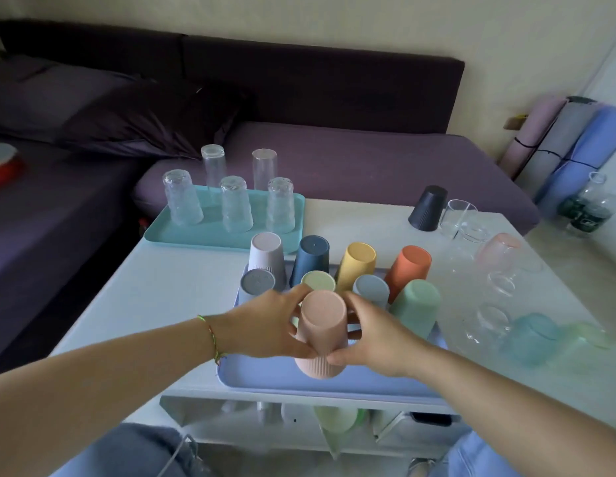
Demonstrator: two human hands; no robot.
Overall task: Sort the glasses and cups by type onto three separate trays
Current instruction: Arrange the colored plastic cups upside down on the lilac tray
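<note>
Both hands hold an upturned pink ribbed cup [321, 333] at the front of a lilac tray [265, 375]. My left hand [268, 323] grips its left side and my right hand [375, 335] pinches its right side near the rim. Behind it on the same tray stand several upturned plastic cups, among them navy [310, 259], yellow [357, 265], orange [409, 270] and mint green [416, 306]. A teal tray [162, 232] at the back left carries several upturned clear glasses [235, 204].
On the white table's right side stand a black cup [428, 208], a clear glass [459, 218] and several clear and tinted stemless glasses [499, 256]. A purple sofa lies behind the table. Bottles and rolled mats stand at the far right. A shelf below holds more items.
</note>
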